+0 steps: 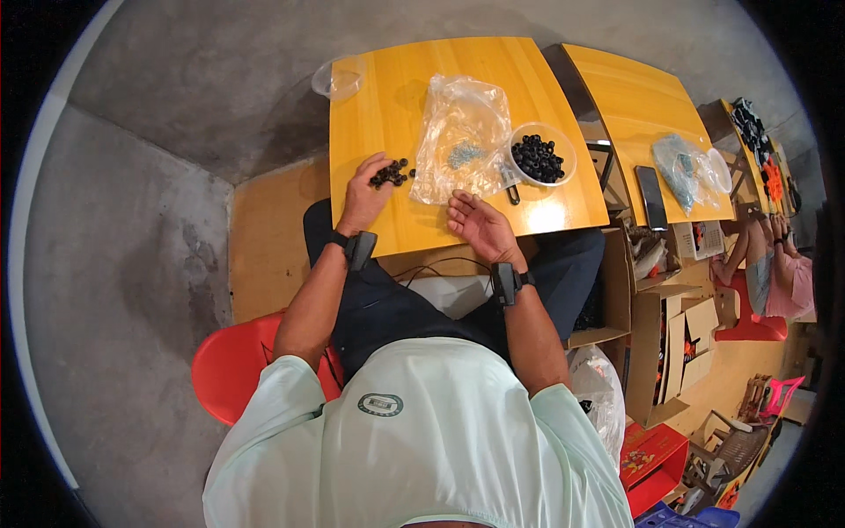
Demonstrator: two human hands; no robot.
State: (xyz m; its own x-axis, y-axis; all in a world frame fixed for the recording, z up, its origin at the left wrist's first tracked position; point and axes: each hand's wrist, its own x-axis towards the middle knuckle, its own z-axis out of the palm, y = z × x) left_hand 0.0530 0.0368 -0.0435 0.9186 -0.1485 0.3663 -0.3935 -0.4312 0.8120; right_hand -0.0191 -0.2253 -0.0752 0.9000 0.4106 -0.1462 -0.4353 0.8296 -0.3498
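My left hand (361, 195) rests at the left of the yellow wooden table (378, 106), its fingers stretched along a small heap of round black parts (387, 174) and touching it. Palm up, my right hand (482, 227) lies by the table's near edge, fingers loosely bent and apart; nothing shows in it. Just beyond it is a clear plastic bag (440, 110) with small silvery metal pieces (464, 155) on it or in it. A round clear tub (572, 165) full of black parts (537, 158) stands to the right. Beside the tub lies a small black-handled tool (513, 194).
An empty clear tub (339, 79) sits at the far left corner. A second table (616, 88) on the right bears a phone (650, 198) and a plastic bag (676, 167). Cardboard boxes (656, 343) stand at my right. Another person (783, 273) sits farther right.
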